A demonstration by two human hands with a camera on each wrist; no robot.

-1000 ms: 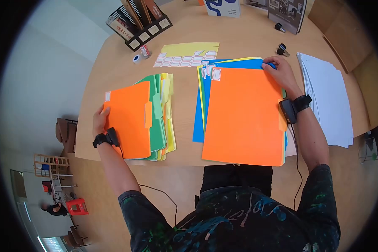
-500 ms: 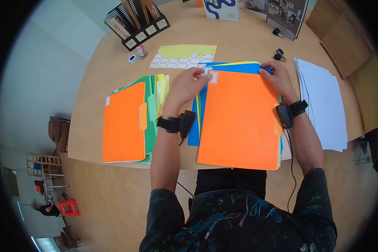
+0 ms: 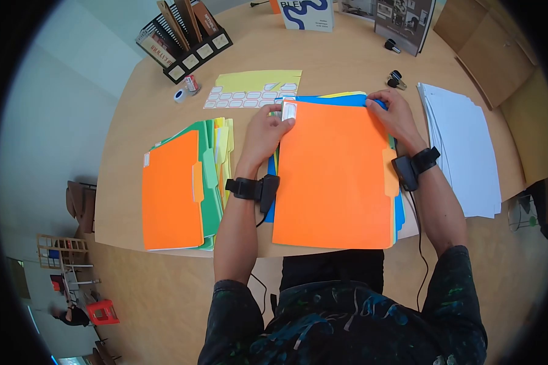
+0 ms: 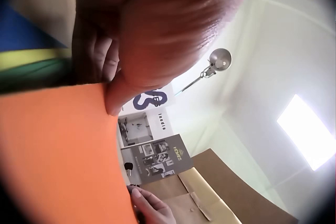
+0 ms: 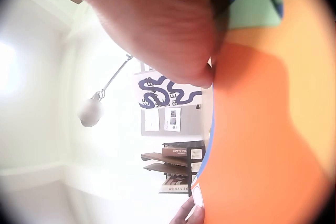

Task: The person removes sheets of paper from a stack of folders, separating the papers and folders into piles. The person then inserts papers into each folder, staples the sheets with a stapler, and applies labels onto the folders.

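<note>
In the head view an orange folder [image 3: 335, 176], with a red-bordered white label [image 3: 290, 110] at its upper left corner, lies on top of blue [image 3: 310, 100], yellow and green folders. My left hand [image 3: 264, 137] pinches that upper left corner, thumb on the orange face beside the label and fingers behind. My right hand [image 3: 396, 118] grips the upper right corner of the folder, its fingertips beside a blue edge. To the left lies a second pile, with an orange folder [image 3: 172, 188] over green [image 3: 208, 182] and yellow ones.
Beyond the folders lies a label sheet [image 3: 249, 96] with a yellow part. Near it are a tape roll [image 3: 179, 95] and a small red-and-white container [image 3: 192, 84]. White papers [image 3: 463, 152] lie at right, black clips [image 3: 396, 79] farther back. A black organizer [image 3: 198, 55] holds books.
My left hand has left the left-hand pile and moved right to the labelled corner of the middle orange folder. My right hand stays at the upper right corner.
</note>
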